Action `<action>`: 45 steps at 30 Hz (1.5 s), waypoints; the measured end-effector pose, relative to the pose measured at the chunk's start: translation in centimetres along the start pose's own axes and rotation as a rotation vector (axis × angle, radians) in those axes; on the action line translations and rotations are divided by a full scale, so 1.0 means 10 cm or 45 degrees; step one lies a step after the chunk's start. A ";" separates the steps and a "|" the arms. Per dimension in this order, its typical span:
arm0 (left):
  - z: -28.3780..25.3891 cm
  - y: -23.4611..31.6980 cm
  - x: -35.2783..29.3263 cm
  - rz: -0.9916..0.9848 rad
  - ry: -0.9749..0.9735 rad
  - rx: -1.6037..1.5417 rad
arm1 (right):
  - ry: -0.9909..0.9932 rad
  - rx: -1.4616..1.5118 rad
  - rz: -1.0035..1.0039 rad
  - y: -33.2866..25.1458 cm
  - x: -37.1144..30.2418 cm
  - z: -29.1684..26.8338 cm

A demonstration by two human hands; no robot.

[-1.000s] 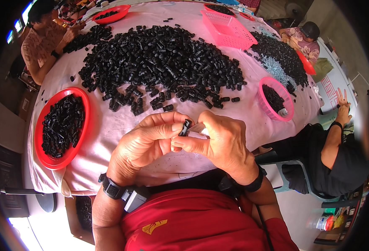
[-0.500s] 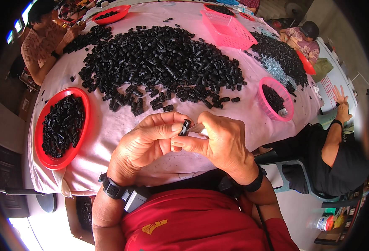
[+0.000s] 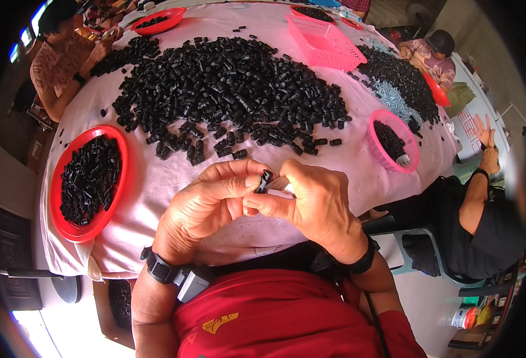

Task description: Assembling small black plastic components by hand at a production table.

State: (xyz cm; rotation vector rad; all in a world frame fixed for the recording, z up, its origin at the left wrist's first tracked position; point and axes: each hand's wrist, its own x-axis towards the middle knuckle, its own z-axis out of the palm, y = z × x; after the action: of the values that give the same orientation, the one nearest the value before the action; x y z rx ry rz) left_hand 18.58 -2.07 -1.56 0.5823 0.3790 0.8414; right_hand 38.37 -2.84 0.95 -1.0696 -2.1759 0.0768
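Two hands [image 3: 215, 192] [image 3: 322, 200], one black part [image 3: 266, 177], one tool [image 3: 279, 184]

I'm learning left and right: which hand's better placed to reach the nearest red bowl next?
Probably the left hand: it's closer to the red bowl, pinching a black piece; the right hand grips a pale tool.

Small black part [image 3: 264, 181], tilted, in left hand [image 3: 212, 196]; pale blade [image 3: 278, 184] beside, in right hand [image 3: 321, 196].
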 end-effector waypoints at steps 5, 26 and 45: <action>0.03 0.01 -0.01 0.001 0.014 0.001 | -0.006 0.008 -0.026 0.01 -0.02 0.03; 0.00 0.01 0.00 -0.053 -0.060 -0.007 | 0.150 0.725 -0.108 -0.03 0.02 0.01; 0.07 0.05 -0.04 -0.057 -0.131 -0.077 | 0.158 0.397 -0.088 -0.03 0.01 -0.01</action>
State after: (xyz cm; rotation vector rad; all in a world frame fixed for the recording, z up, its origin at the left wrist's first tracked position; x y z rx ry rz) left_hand 18.40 -2.35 -0.65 0.5562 0.2710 0.7740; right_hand 38.24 -3.00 1.16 -0.8010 -2.0059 0.3000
